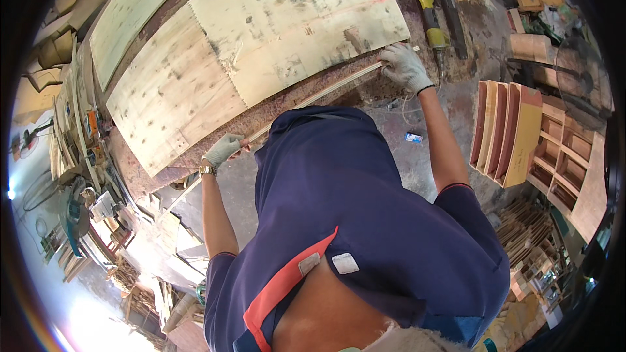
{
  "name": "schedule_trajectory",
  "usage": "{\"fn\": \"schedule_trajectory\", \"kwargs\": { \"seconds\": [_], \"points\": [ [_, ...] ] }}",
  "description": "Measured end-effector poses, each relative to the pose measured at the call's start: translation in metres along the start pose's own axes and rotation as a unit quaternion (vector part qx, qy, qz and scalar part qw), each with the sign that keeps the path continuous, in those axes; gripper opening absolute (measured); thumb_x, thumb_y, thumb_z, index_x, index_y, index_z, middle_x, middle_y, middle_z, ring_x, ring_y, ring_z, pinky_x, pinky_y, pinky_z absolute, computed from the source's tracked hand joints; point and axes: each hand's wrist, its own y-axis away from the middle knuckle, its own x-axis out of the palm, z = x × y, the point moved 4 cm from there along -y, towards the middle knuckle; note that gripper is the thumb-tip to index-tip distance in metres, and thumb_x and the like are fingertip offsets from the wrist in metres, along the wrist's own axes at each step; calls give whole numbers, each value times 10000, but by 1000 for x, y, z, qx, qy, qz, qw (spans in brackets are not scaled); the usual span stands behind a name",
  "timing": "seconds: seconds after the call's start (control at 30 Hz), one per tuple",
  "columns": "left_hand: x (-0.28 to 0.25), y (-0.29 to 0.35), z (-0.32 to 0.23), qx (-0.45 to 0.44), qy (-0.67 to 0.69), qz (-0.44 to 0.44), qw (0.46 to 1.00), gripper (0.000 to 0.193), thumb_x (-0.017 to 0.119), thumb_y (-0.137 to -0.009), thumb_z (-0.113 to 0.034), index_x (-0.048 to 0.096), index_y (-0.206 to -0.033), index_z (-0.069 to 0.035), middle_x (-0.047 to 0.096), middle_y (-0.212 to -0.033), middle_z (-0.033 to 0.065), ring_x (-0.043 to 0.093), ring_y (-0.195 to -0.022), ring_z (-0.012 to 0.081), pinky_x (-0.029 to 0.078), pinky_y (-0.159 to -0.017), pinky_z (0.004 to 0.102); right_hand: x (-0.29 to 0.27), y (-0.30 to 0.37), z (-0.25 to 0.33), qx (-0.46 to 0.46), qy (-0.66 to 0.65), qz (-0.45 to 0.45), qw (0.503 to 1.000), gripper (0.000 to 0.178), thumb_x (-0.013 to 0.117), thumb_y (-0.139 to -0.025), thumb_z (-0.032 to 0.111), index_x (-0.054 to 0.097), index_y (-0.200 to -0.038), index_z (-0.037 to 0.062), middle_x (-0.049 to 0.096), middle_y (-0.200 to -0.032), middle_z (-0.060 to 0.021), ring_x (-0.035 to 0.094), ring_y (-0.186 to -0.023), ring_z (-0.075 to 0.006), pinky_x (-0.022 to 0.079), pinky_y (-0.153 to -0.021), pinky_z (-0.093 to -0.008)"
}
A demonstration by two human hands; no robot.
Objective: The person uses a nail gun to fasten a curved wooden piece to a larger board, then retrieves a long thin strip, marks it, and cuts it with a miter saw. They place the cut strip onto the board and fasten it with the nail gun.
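A long, thin wooden strip runs slantwise across the front of the workbench, close to my body. My left hand, in a pale work glove with bare fingertips, pinches it toward the left. Farther right, my right hand, also gloved, has its fingers closed around the strip near its other end. Beyond the strip lies a large plywood sheet, pale and marked with dark stains and knots. Part of the strip is hidden behind my dark blue shirt.
A yellow-green nail gun lies on the bench right of the plywood. Another plywood sheet rests at the far left. Stacked wooden panels and a compartmented wooden frame stand on the right. A small blue box lies on the floor.
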Motion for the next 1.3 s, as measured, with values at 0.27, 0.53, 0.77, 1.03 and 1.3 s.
{"fn": "schedule_trajectory", "kwargs": {
  "seconds": [0.27,0.53,0.77,1.03,1.3],
  "points": [
    [1,16,-11,29,-14,-65,997,350,738,-909,-412,739,-950,-65,517,-664,-25,458,-600,83,390,-542,276,-4,-16,2,37,45,112,992,287,718,-852,276,683,-1126,197,658,-1177,-22,567,-1213,-246,368,-1090,-458],
    [-67,202,-102,256,-93,-452,849,373,886,-644,-70,623,-908,-41,525,-769,-40,458,-681,119,407,-620,277,-106,-31,69,-35,-19,-505,862,686,784,-843,263,528,-1423,1,454,-1533,-191,436,-1422,-353,349,-1156,-523],
    [-107,454,-178,579,116,-516,620,644,583,-879,-662,569,-997,-29,474,-820,14,441,-711,163,368,-655,325,-101,-65,134,-110,-98,-366,919,593,791,-838,231,589,-1355,22,599,-1397,-150,560,-1294,-350,449,-1068,-452],
    [-134,416,-81,643,468,-367,482,744,564,-784,-822,532,-862,-83,457,-717,-7,401,-602,125,405,-648,296,-15,-60,154,8,-552,-73,831,643,554,-1019,416,392,-1523,50,584,-1391,-170,571,-1229,-286,470,-1026,-391],
    [-7,100,-21,357,720,-506,313,453,466,-974,-591,537,-962,-143,480,-679,-9,547,-614,142,501,-568,263,30,8,63,279,-678,-233,639,428,603,-998,215,514,-1358,1,656,-1121,-88,621,-898,-140,528,-751,-291]
  ]
}}
